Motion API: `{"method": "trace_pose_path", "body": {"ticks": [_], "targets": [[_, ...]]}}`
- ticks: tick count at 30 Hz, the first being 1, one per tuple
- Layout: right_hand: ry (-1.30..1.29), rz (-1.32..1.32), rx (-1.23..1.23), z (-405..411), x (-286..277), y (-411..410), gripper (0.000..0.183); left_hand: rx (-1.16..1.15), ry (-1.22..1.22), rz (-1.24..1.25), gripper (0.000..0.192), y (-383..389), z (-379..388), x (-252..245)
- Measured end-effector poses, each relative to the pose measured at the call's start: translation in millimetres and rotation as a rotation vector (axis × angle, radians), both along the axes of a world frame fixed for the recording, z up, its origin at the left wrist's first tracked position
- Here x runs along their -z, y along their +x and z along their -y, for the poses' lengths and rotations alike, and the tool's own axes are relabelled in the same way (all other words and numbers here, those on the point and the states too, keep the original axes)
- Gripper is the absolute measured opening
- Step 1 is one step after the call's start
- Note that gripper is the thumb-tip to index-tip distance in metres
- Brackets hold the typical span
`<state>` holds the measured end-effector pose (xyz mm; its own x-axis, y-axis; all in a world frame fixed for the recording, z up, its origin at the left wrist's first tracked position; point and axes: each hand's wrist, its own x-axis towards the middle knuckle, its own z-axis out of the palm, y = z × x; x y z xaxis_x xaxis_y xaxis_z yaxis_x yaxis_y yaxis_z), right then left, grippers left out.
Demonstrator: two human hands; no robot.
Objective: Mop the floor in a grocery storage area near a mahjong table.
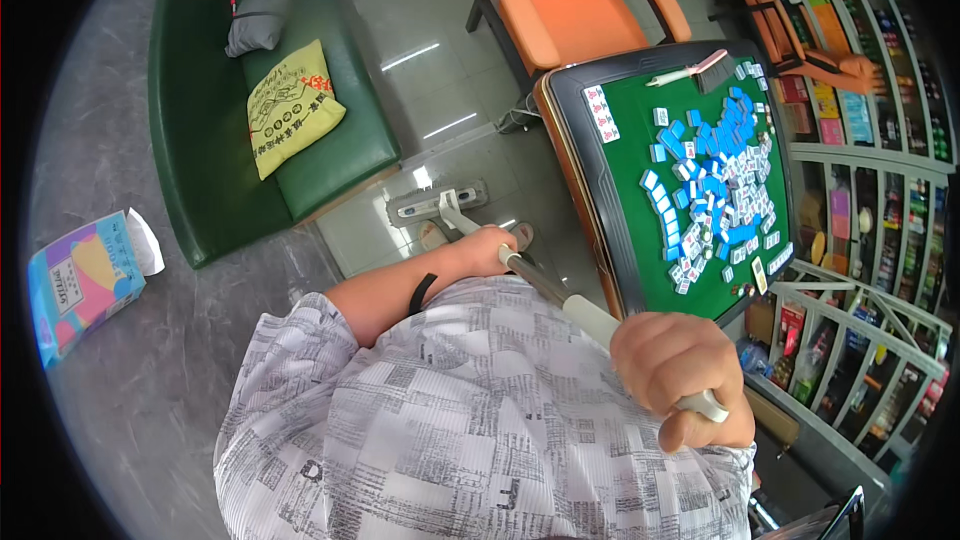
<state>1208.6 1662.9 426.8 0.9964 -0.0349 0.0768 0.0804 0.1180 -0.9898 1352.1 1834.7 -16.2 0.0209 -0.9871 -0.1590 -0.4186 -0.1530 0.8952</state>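
Observation:
A flat mop slants across my body, with its grey fringed head (394,211) resting on the tiled floor ahead of my feet. My left hand (487,249) is wrapped around the lower part of the mop handle (541,279). Higher up, my right hand (679,375) grips the white top end of the same handle, its tip poking out past my fingers. One sandal (431,236) shows just behind the mop head, and the other sandal (525,235) is partly hidden by my left hand.
At right stands a mahjong table (600,187) with scattered tiles (724,157) and a brush (712,73). An orange armchair (589,15) is behind it. A green sofa (330,172) holds cushions. Stocked shelves (862,157) line the far right. A tissue pack (90,277) lies on a grey surface.

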Motion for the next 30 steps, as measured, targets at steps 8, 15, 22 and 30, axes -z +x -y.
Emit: {"method": "trace_pose_path", "body": {"ticks": [8,15,22,30], "targets": [[-0.019,0.121,-0.107,-67.8,0.2,36.9,0.059,0.050,-0.044,-0.069,0.034,32.0,-51.6,-7.1],[-0.060,0.180,-0.160,-92.1,-1.6,56.8,0.059,0.150,0.138,-0.124,0.018,58.4,-60.9,-18.8],[-0.102,0.168,-0.081,-89.8,-4.2,55.9,0.071,0.182,0.150,-0.096,0.017,68.1,-29.3,-34.1],[-0.097,0.194,-0.051,-86.7,-4.6,59.1,0.071,0.286,0.200,-0.059,0.015,69.7,-22.1,-31.5]]}}
